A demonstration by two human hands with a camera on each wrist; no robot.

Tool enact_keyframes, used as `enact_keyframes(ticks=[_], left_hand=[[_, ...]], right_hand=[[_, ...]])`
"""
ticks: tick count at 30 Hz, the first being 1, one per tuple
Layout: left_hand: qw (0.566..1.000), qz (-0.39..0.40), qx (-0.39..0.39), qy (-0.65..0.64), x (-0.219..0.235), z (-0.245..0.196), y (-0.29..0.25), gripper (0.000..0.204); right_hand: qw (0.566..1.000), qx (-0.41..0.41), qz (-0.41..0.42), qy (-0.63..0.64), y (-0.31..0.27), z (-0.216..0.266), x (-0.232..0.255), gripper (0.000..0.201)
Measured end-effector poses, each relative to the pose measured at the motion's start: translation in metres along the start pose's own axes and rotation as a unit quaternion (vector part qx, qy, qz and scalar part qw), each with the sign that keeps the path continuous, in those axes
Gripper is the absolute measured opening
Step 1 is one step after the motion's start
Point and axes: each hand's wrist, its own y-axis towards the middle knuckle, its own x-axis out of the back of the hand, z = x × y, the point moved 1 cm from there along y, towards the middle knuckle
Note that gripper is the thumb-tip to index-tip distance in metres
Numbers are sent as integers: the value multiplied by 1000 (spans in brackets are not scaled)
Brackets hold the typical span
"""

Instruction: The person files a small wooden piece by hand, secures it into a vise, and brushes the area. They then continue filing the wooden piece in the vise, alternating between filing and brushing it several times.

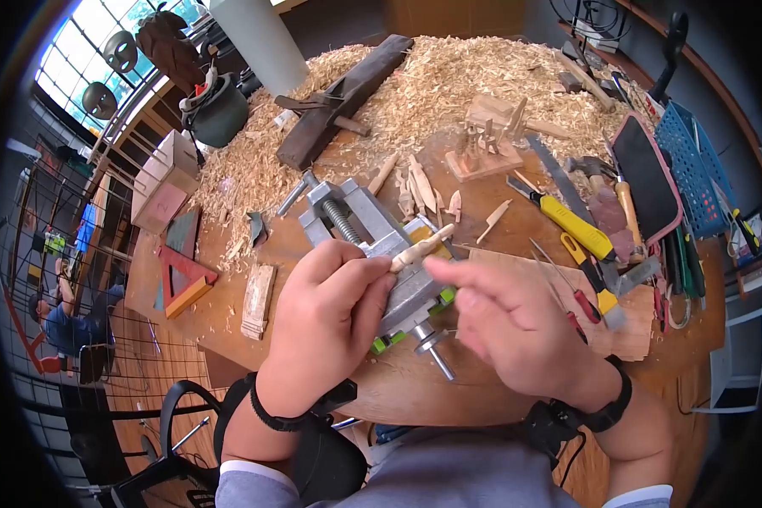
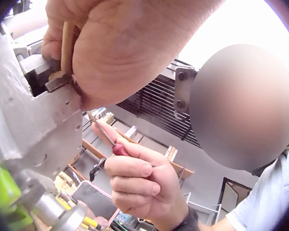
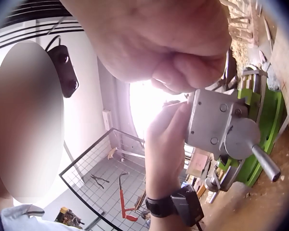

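A small carved wooden piece [image 1: 419,251] lies over the metal vise [image 1: 409,295], pinched at its near end by the left hand [image 1: 317,326]. In the left wrist view, the right hand [image 2: 142,185] curls its fingers round a thin tool with a red handle [image 2: 119,149], its metal shaft pointing toward the vise [image 2: 48,115]. From the head, the right hand [image 1: 520,326] is just right of the wooden piece, and its tool is hidden. The right wrist view shows the vise [image 3: 214,122] below the right hand's curled fingers [image 3: 188,70].
Wood shavings [image 1: 457,76] heap across the back of the table, with a long dark wooden plane [image 1: 347,102] among them. Several carved pieces lie behind the vise. Yellow cutters [image 1: 576,227], a saw blade and a blue basket [image 1: 694,169] are at right; a red triangle [image 1: 180,279] lies left.
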Motion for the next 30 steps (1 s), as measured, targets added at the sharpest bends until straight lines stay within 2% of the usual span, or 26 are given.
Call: enact_keyframes(ticks=[2, 3, 7, 10, 12, 16, 18, 21, 24, 28, 30], left_hand=[[1000, 0, 5, -3, 1, 2, -2, 13], [1000, -2, 8, -1, 2, 2, -2, 13], [1000, 12, 23, -8, 3, 0, 1, 13], [999, 24, 45, -12, 5, -3, 3, 14], [998, 28, 57, -17, 6, -3, 3, 14], [999, 21, 31, -11, 6, 0, 4, 13], [999, 25, 23, -14, 5, 2, 5, 12], [999, 27, 2, -20, 4, 2, 5, 12], [999, 26, 7, -23, 5, 3, 6, 11], [999, 30, 2, -26, 4, 5, 8, 10], [1000, 22, -7, -17, 3, 4, 9, 10]], right_hand=[[991, -4, -55, 123, -10, 9, 3, 38], [994, 14, -67, 83, -15, 8, 1, 39], [997, 12, -58, 56, -33, -11, -9, 38], [997, 40, -73, 1, -34, -33, -18, 38], [991, 88, -90, -44, -33, -45, -24, 40], [988, 75, -99, -92, -33, -46, -37, 41], [973, 127, -140, -133, -28, -49, -47, 42], [963, 161, -151, -154, -12, -47, -47, 44], [965, 140, -135, -176, -25, -45, -45, 45], [955, 165, -141, -200, -25, -44, -43, 40], [965, 150, -109, -187, -20, -36, -35, 41]])
